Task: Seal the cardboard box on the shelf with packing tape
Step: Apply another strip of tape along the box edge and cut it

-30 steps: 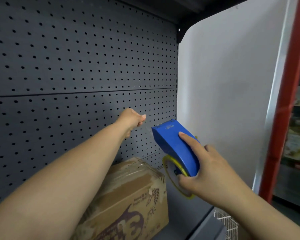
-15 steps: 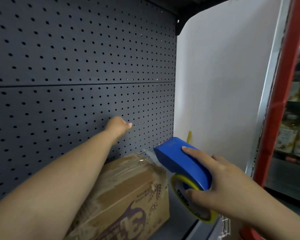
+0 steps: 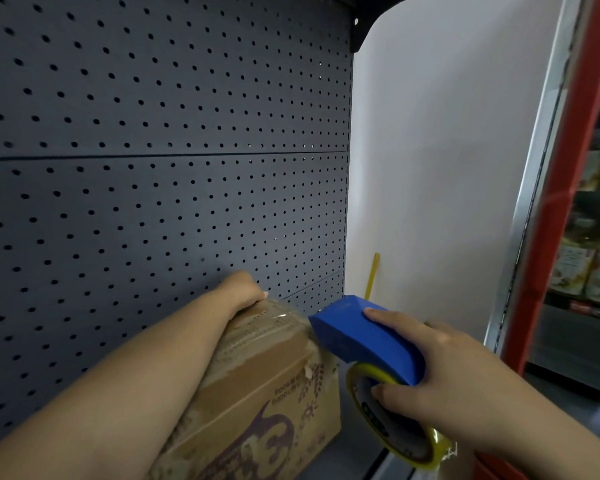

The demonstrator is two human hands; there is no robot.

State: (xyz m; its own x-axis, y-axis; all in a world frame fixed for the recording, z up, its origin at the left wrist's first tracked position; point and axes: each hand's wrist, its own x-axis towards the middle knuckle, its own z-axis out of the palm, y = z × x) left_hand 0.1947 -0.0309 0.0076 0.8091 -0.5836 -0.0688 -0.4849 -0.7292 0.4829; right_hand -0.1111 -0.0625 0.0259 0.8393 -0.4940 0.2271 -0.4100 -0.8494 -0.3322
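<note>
A brown cardboard box [image 3: 257, 386] with purple print stands on the shelf at the bottom centre, its top covered in shiny tape. My left hand [image 3: 241, 292] rests on the box's far top edge, fingers curled down; whether it pinches the tape end is hidden. My right hand [image 3: 440, 382] grips a blue tape dispenser [image 3: 364, 336] with a yellow-rimmed tape roll [image 3: 392, 431] under it. The dispenser's nose sits at the box's upper right edge.
A dark grey pegboard [image 3: 153, 168] backs the shelf right behind the box. A white side panel [image 3: 440, 168] closes the shelf on the right, with a yellow strip [image 3: 373, 273] on it. A red post [image 3: 561, 202] and stocked shelves [image 3: 589, 265] lie beyond.
My left hand came down from the pegboard onto the box's far top edge. My right hand lowered the dispenser from mid-air down to the box's right top edge.
</note>
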